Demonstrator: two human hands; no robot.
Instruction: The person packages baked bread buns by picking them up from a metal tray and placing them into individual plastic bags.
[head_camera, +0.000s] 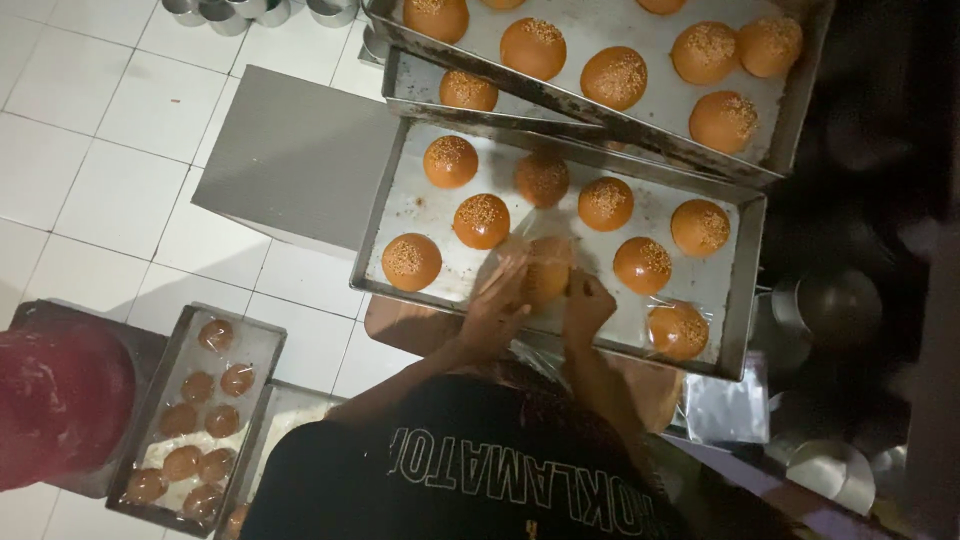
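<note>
My left hand (495, 303) and my right hand (586, 305) are together at the near edge of a metal baking tray (738, 270). Between them they grip a clear plastic bag (520, 255) with a brown sesame-topped bun (547, 272) inside. Several more unwrapped sesame buns (481, 221) lie on the tray's white liner. One bun in a clear wrapper (678, 329) rests at the tray's near right corner, just right of my right hand.
A second tray of buns (790, 110) overlaps the far side, and a third tray (412, 85) sits under it. On the white tiled floor at lower left stands a tray of wrapped buns (262, 345), beside a red round object (60, 400). Metal cups (225, 15) stand at the top; metal pots (830, 310) are at right.
</note>
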